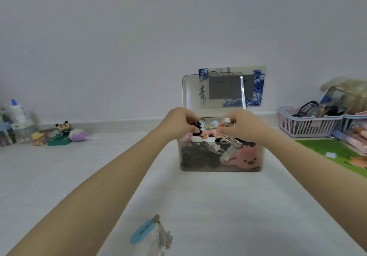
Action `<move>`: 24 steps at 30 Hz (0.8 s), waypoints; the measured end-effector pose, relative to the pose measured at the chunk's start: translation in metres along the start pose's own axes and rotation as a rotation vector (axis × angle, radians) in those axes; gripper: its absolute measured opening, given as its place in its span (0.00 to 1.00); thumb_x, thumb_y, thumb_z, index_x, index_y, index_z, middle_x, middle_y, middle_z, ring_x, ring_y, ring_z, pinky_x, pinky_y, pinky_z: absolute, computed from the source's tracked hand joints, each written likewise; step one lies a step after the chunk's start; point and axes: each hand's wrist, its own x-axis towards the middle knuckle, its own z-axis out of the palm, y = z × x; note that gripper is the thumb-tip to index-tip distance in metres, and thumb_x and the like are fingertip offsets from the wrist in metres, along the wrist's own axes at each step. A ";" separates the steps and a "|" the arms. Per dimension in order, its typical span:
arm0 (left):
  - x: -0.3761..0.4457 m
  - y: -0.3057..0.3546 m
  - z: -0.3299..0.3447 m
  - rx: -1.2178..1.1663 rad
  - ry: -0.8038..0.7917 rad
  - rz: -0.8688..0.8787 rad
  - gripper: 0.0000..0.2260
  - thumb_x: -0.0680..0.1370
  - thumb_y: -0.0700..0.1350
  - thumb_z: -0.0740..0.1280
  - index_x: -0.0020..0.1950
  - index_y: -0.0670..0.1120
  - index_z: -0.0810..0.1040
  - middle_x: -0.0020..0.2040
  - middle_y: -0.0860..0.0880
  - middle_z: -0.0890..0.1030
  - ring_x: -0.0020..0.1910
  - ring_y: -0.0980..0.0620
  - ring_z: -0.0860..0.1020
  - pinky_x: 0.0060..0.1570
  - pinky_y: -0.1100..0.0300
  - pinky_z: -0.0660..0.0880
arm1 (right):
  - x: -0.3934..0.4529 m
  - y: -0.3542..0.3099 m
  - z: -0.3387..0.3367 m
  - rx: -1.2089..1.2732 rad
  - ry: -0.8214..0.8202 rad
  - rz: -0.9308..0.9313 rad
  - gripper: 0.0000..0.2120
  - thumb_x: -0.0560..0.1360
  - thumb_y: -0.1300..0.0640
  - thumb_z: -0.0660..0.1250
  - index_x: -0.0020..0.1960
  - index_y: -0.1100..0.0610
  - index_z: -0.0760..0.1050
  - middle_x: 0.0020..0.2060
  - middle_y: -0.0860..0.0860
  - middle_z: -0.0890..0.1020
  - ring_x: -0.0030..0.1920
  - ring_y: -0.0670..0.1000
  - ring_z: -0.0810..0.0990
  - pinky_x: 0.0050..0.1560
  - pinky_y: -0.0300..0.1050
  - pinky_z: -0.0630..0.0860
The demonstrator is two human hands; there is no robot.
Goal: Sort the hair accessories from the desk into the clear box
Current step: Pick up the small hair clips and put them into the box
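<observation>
The clear box (220,165) stands open on the white desk, its lid (214,93) upright behind it. It holds several hair accessories, among them dark hair ties and a pink plush clip (247,159). Both hands hover over the box's opening. My left hand (179,122) pinches a black hair tie (197,128). My right hand (241,124) pinches a small clip with a white charm (227,121). Between the hands lies a floral bow (208,129). A blue clip (142,231) and metal clips (163,236) lie on the desk near me.
Small toy figures (63,133) and bottles (16,117) stand at the far left by the wall. A pink basket (305,123) with glasses sits at the right, above a green mat (335,152). A blue-and-white card (256,86) leans behind the lid.
</observation>
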 end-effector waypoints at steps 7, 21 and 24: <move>0.027 -0.012 0.001 0.368 -0.381 -0.033 0.10 0.74 0.42 0.70 0.55 0.48 0.83 0.55 0.49 0.83 0.54 0.49 0.77 0.54 0.59 0.73 | 0.024 0.001 0.004 -0.074 -0.335 -0.010 0.20 0.70 0.44 0.69 0.35 0.62 0.74 0.29 0.53 0.70 0.30 0.49 0.67 0.34 0.43 0.61; 0.026 -0.030 0.012 0.253 -0.155 -0.040 0.11 0.76 0.51 0.66 0.37 0.48 0.82 0.29 0.55 0.71 0.31 0.56 0.66 0.32 0.60 0.60 | 0.047 -0.004 0.015 -0.080 -0.388 0.016 0.15 0.76 0.46 0.62 0.39 0.56 0.73 0.29 0.47 0.71 0.30 0.47 0.68 0.33 0.41 0.63; 0.024 -0.028 0.015 0.206 -0.102 -0.017 0.14 0.77 0.50 0.64 0.32 0.51 0.77 0.29 0.53 0.74 0.33 0.52 0.70 0.36 0.59 0.64 | 0.051 -0.007 0.023 -0.068 -0.400 0.015 0.09 0.78 0.52 0.59 0.43 0.54 0.74 0.38 0.51 0.77 0.37 0.50 0.73 0.41 0.45 0.70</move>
